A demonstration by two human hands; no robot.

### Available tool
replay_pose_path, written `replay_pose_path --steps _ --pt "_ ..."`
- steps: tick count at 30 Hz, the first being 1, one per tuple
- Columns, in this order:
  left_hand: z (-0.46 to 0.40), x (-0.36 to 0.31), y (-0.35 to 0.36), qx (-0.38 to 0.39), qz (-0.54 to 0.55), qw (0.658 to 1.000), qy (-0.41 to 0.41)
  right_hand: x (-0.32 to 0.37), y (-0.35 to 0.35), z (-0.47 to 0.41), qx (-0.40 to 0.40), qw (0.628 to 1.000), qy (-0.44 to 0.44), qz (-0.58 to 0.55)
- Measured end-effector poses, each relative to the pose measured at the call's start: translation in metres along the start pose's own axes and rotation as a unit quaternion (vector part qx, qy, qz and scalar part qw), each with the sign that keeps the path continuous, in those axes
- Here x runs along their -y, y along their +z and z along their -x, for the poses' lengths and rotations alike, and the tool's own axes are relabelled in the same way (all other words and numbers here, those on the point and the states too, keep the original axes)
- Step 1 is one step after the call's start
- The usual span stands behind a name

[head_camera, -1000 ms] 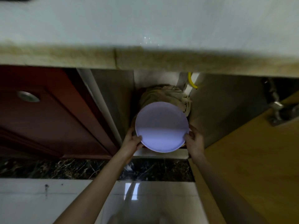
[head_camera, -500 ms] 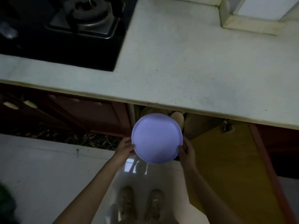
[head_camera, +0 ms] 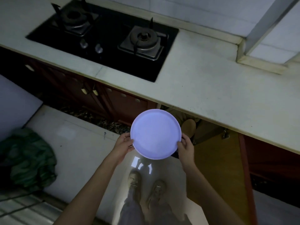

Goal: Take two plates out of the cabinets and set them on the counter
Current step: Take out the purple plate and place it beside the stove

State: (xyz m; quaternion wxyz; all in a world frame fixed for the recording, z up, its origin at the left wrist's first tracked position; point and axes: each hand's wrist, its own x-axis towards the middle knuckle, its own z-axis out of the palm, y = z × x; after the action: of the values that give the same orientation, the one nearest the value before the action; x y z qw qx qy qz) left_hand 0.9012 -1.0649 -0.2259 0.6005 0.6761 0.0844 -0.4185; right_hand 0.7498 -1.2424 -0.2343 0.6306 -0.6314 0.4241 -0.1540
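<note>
A round pale lilac plate (head_camera: 155, 133) hangs level in the air, in front of the counter's edge and above the floor. My left hand (head_camera: 123, 144) grips its left rim and my right hand (head_camera: 185, 147) grips its right rim. The pale stone counter (head_camera: 211, 88) stretches across the view beyond the plate. Under the counter the lower cabinet (head_camera: 203, 127) stands open, its yellow-lined door (head_camera: 217, 163) swung out to my right; something beige shows inside. No second plate is in sight.
A black two-burner gas hob (head_camera: 103, 36) is set into the counter at the left. Dark red cabinet doors (head_camera: 97, 98) run below it. A green bundle (head_camera: 29, 159) lies on the white floor at left. My feet (head_camera: 146, 184) stand just under the plate.
Both hands have drawn the plate out of the cabinet and lifted it. My view has risen from the cabinet's inside to above the counter, so the hob has come into sight.
</note>
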Motion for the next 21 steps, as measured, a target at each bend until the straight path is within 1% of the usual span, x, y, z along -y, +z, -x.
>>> replay_pose_path --steps 3,6,11,17,21 --pt "0.03 -0.015 -0.013 -0.005 0.025 0.999 0.024 0.028 0.006 0.012 -0.002 1.0 -0.018 -0.02" --pt "0.055 -0.024 -0.021 -0.019 0.054 0.997 0.049 0.051 0.011 0.02 0.008 0.998 -0.053 -0.029" --pt "0.079 -0.032 -0.03 -0.031 0.108 0.989 0.099 0.07 0.017 0.022 0.023 0.994 -0.103 -0.029" --pt "0.095 -0.036 -0.037 -0.045 0.158 0.977 0.138 0.085 0.028 0.017 0.048 0.991 -0.118 -0.035" --pt "0.097 -0.034 -0.044 -0.085 0.199 0.964 0.151 0.099 0.045 0.005 0.084 0.988 -0.128 -0.029"
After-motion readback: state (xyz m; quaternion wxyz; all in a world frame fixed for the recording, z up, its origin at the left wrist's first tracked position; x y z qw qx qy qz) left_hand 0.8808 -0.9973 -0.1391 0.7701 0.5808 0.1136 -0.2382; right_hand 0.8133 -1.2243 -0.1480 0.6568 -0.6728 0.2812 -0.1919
